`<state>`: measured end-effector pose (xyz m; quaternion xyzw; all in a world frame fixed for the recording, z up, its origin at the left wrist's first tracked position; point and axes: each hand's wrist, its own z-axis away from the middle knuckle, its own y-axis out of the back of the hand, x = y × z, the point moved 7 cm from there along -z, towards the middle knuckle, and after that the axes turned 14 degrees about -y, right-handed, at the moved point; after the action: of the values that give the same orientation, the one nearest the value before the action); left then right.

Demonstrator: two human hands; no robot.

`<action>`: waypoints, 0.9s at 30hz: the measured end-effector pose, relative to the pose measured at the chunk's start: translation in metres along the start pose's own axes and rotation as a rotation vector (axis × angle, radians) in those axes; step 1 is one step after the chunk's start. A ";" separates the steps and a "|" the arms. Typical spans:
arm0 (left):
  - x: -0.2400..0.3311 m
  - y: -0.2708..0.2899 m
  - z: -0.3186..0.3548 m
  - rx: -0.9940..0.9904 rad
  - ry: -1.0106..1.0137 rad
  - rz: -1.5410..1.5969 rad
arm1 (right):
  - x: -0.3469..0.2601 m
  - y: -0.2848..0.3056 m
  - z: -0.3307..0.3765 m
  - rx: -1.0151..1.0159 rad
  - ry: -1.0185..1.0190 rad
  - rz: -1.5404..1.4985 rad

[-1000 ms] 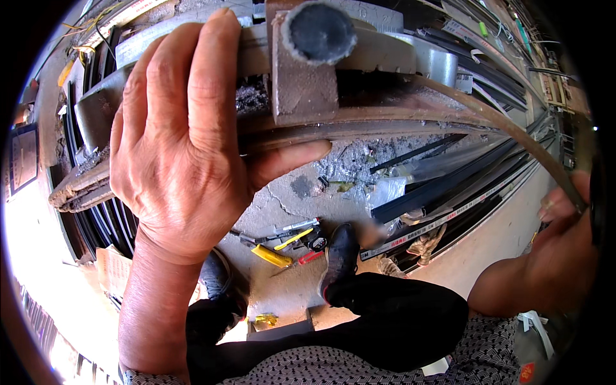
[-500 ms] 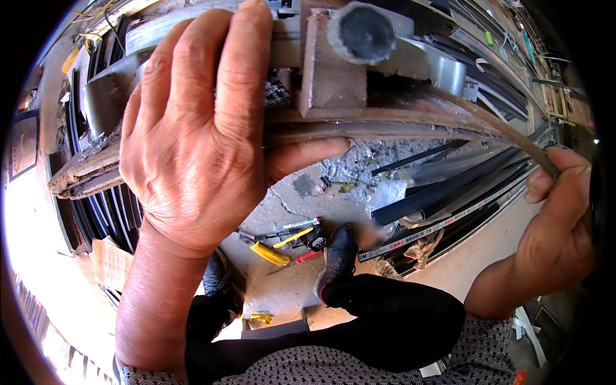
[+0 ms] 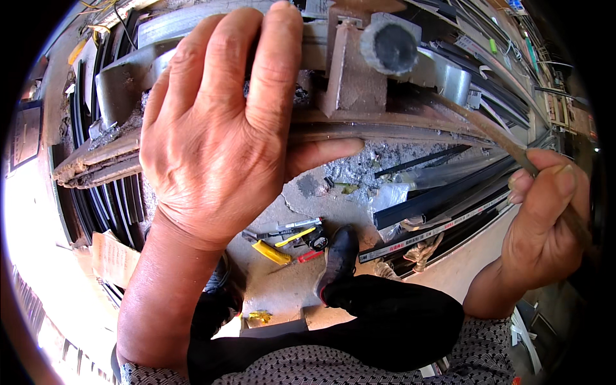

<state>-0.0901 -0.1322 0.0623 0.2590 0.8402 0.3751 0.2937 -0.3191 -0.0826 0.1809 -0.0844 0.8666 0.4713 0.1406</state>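
My left hand (image 3: 215, 128) lies over a worn brown bench edge (image 3: 96, 154), its fingers across the top and its thumb underneath. The fingertips reach the metal parts behind, where I cannot make out whether they hold anything more. Just right of them stands a brown metal block (image 3: 356, 77) with a round, dark-faced metal end (image 3: 391, 47) beside it. My right hand (image 3: 545, 218) is closed around a thin brown metal bar (image 3: 491, 128), which slants up and left beneath the block. The bar's far end is hidden there.
Grey shavings (image 3: 346, 170) litter the bench and floor. Black profile strips (image 3: 436, 192) lie below right. Between my shoes and the bench are a yellow-handled tool (image 3: 271, 253), a tape measure (image 3: 316, 240) and a red-handled tool (image 3: 310, 256). Cardboard (image 3: 114, 258) sits at left.
My right hand and the bar have moved left, toward the block, and more of the bar shows past my hand. The bench and my left hand appear slightly farther right in view.
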 end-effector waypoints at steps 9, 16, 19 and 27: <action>0.008 0.013 -0.012 -0.003 0.103 0.130 | -0.004 0.009 0.004 0.037 -0.040 0.079; -0.001 -0.006 0.003 -0.010 -0.051 -0.092 | -0.005 0.019 0.006 0.017 0.021 0.017; 0.001 0.002 -0.002 -0.028 0.087 0.108 | -0.005 0.021 0.000 0.056 -0.080 -0.005; 0.001 0.013 -0.009 -0.065 0.142 0.145 | -0.003 0.030 -0.013 0.009 0.052 -0.037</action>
<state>-0.0940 -0.1284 0.0777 0.2823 0.8253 0.4399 0.2137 -0.3268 -0.0768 0.2121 -0.1121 0.8704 0.4622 0.1272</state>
